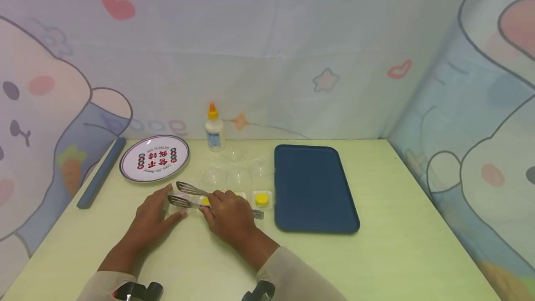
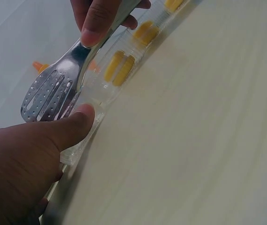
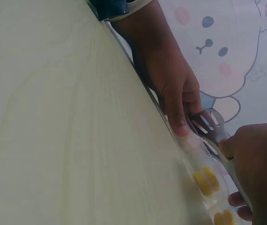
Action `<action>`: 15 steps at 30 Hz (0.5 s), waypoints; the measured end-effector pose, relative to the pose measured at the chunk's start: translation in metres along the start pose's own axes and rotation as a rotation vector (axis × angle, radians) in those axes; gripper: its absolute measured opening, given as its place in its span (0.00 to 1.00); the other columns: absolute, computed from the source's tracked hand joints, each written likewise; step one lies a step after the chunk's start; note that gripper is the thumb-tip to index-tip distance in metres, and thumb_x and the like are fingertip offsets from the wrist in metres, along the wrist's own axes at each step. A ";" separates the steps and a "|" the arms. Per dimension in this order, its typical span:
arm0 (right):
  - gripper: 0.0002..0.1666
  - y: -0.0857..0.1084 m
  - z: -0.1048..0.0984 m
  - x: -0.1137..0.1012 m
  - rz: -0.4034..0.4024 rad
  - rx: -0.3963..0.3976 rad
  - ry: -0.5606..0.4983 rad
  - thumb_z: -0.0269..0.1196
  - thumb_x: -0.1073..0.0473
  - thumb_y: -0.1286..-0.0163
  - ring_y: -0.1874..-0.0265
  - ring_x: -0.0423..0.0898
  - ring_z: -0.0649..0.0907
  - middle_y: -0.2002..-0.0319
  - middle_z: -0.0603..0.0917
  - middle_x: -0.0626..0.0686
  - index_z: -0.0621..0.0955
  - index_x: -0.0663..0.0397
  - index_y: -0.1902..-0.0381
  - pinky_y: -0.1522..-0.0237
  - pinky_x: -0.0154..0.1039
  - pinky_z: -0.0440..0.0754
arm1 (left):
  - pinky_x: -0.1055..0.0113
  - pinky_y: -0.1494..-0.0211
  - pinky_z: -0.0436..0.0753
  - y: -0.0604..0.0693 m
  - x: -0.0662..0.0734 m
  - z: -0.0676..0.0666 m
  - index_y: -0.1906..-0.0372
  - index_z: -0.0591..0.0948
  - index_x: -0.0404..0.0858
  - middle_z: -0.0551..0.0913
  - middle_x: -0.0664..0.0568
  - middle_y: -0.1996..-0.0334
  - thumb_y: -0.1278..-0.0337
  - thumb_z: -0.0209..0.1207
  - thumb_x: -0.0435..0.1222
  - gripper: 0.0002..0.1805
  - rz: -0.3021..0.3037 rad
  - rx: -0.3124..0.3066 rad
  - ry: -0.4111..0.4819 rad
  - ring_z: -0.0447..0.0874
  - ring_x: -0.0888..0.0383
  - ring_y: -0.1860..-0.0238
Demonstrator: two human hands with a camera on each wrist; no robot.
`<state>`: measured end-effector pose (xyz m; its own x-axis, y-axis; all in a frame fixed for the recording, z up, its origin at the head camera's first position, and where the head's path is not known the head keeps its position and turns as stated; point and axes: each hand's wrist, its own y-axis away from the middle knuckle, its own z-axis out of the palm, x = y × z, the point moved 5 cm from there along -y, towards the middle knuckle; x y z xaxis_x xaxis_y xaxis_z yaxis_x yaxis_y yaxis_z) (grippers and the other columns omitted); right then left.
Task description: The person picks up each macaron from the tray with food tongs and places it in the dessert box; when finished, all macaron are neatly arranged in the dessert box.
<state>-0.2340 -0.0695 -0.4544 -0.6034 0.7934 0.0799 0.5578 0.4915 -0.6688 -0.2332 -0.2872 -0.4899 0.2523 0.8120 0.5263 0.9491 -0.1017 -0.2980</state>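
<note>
A clear plastic box [image 1: 239, 179] with domed hollows in its raised lid holds yellow macaron-like pieces [image 1: 262, 199] in its front row. My left hand [image 1: 152, 217] grips the box's left end, its thumb [image 2: 79, 123] against the near wall and the other fingers mostly hidden behind. In my right hand [image 1: 231, 215] are metal tongs [image 1: 190, 189], held at mid-length. Their two slotted heads point left and stand apart over the left end compartment, close to my left fingers. Whether the heads touch anything inside the box cannot be told.
Right of the box lies a dark blue tray [image 1: 315, 189]. A white oval plate [image 1: 154, 159] with printed characters is at back left, beside a grey-blue bar [image 1: 101, 173]. Behind the box stands a glue bottle [image 1: 215, 131] with an orange tip. A printed cloth [image 1: 267, 59] hangs beyond the table.
</note>
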 end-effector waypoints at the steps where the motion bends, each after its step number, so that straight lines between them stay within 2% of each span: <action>1: 0.16 0.000 0.000 0.000 0.002 -0.002 0.001 0.73 0.39 0.27 0.68 0.37 0.88 0.60 0.93 0.38 0.91 0.42 0.56 0.71 0.32 0.86 | 0.24 0.27 0.69 0.000 0.000 0.000 0.20 0.66 0.24 0.73 0.24 0.25 0.34 0.74 0.43 0.47 -0.001 -0.002 0.001 0.71 0.24 0.26; 15: 0.16 -0.002 -0.001 0.002 -0.014 0.020 -0.009 0.73 0.39 0.27 0.66 0.37 0.90 0.59 0.93 0.38 0.90 0.42 0.55 0.69 0.32 0.88 | 0.24 0.24 0.67 -0.003 -0.002 0.000 0.18 0.64 0.27 0.71 0.26 0.23 0.31 0.72 0.45 0.47 -0.037 -0.030 0.015 0.68 0.25 0.23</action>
<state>-0.2356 -0.0682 -0.4524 -0.6160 0.7834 0.0828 0.5378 0.4950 -0.6825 -0.2362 -0.2887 -0.4897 0.2191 0.8066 0.5490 0.9631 -0.0887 -0.2541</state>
